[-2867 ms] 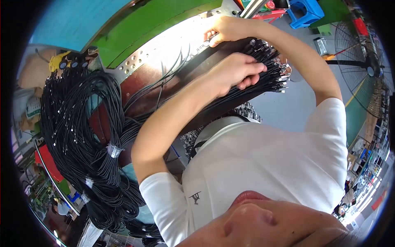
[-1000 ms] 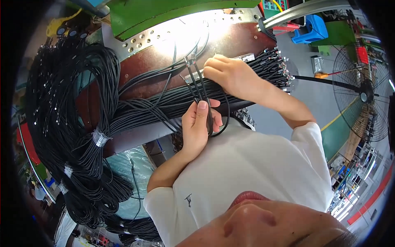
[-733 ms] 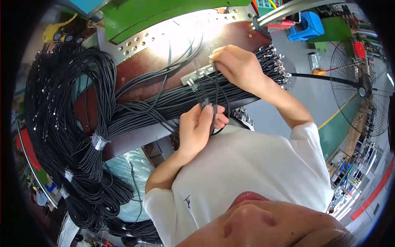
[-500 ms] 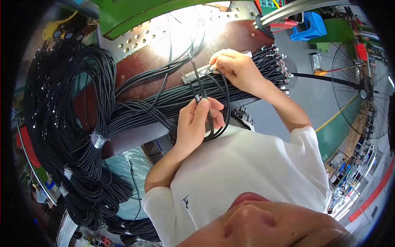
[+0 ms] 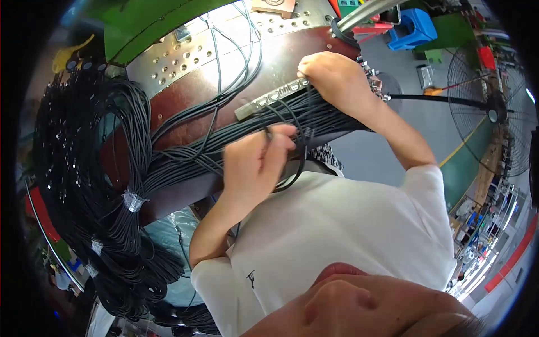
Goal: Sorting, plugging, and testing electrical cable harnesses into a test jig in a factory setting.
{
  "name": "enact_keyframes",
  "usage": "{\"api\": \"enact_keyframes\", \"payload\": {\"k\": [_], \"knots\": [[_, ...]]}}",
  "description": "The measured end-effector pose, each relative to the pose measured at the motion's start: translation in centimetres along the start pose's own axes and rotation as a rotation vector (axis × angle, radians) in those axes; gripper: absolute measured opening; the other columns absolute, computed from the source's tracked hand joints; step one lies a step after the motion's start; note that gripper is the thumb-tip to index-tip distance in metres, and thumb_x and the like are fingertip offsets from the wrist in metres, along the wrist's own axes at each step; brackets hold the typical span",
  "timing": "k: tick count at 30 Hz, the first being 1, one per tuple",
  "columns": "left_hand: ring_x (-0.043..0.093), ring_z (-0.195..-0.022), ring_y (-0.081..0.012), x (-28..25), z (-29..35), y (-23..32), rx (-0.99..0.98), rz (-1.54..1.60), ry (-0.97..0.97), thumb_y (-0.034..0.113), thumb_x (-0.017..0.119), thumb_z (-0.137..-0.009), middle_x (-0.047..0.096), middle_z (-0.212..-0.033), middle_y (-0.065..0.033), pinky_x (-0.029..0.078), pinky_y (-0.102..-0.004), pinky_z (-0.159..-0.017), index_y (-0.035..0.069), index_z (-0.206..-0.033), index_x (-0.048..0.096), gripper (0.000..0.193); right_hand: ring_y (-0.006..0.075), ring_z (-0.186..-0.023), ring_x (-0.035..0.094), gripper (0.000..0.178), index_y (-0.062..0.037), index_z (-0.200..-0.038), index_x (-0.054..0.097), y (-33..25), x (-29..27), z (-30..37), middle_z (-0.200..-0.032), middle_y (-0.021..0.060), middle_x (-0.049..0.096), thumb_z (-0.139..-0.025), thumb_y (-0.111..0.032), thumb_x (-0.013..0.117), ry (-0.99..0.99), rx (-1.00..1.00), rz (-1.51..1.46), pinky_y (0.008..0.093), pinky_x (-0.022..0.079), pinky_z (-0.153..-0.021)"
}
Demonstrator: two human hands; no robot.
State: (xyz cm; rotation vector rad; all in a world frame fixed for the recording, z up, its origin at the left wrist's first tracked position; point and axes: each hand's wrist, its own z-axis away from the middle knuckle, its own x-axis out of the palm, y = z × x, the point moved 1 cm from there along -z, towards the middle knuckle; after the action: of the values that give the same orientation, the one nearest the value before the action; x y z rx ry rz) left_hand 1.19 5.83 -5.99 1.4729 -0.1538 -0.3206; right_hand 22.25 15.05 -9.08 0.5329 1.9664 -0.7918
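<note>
My left hand (image 5: pixel 254 163), slightly blurred, is closed with thumb and fingers pinched on a black cable (image 5: pixel 268 133) in front of my chest. Beside it a black cable loop (image 5: pixel 304 157) curves down to my shirt. My right hand (image 5: pixel 337 81) is bent over the right end of a metal strip (image 5: pixel 245 112) with a row of silver connectors (image 5: pixel 279 95) along it. Its fingers are closed, but what they grip is hidden. Under the strip lies a thick bundle of black cables (image 5: pixel 224 137), its right end partly behind my right forearm.
Hanks of black cable (image 5: pixel 59 151) hang at the left, one tied with a clear wrap (image 5: pixel 133 201). A green machine part (image 5: pixel 151 25) overhangs a perforated metal plate (image 5: pixel 185 56). To the right are a blue stool (image 5: pixel 414 29) and a fan (image 5: pixel 477 112).
My left hand has moved down and left; the cable ends that stood up from it no longer show there. My right hand has shifted to the strip's right end. The whole view has shifted slightly.
</note>
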Motion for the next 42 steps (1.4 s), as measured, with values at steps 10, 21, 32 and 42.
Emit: {"api": "enact_keyframes", "payload": {"k": [10,21,32,42], "knots": [[0.055,-0.054,-0.0133,0.9,-1.0,-1.2,-0.326,0.592,-0.311,0.025,0.031,-0.100,0.061,-0.064,-0.0118,0.044,-0.0223,-0.050,-0.009,-0.104,0.059,0.043,0.0234,-0.087,0.064,0.014,0.0025,-0.087,0.061,-0.1,2.5,1.4,-0.100,0.0094,0.067,-0.075,0.010,0.061,-0.094,0.424,-0.626,0.0308,0.053,-0.076],[0.057,-0.055,-0.0137,-0.5,-1.4,1.0,-0.387,0.459,-0.499,0.022,0.035,-0.097,0.063,-0.067,-0.0108,0.046,-0.0236,-0.053,-0.012,-0.097,0.063,0.044,0.0259,-0.087,0.063,0.025,-0.0080,-0.098,0.062,-0.8,-0.6,-0.1,-0.093,0.0056,0.064,-0.075,-0.002,0.067,0.169,-0.076,-0.132,0.0359,0.050,-0.077],[0.057,-0.072,-0.0154,-4.5,-6.7,-3.4,0.655,-0.927,-0.165,0.007,0.061,-0.074,0.057,-0.082,0.0006,0.050,-0.0280,-0.061,0.011,-0.089,0.062,0.015,0.0248,-0.094,0.064,0.016,-0.0048,-0.093,0.059,0.8,0.5,2.1,-0.099,0.0065,0.065,-0.077,-0.003,0.062,0.002,-0.024,-0.131,0.0326,0.054,-0.078],[0.060,-0.082,-0.0226,-5.8,-6.6,-3.0,0.437,-0.731,-0.222,0.011,0.071,-0.075,0.062,-0.090,-0.0051,0.050,-0.0314,-0.069,0.008,-0.100,0.066,0.025,0.0236,-0.093,0.062,0.016,-0.0058,-0.093,0.058,1.0,0.2,1.7,-0.098,0.0054,0.062,-0.079,-0.004,0.063,-0.084,0.001,-0.198,0.0326,0.052,-0.077]]}}
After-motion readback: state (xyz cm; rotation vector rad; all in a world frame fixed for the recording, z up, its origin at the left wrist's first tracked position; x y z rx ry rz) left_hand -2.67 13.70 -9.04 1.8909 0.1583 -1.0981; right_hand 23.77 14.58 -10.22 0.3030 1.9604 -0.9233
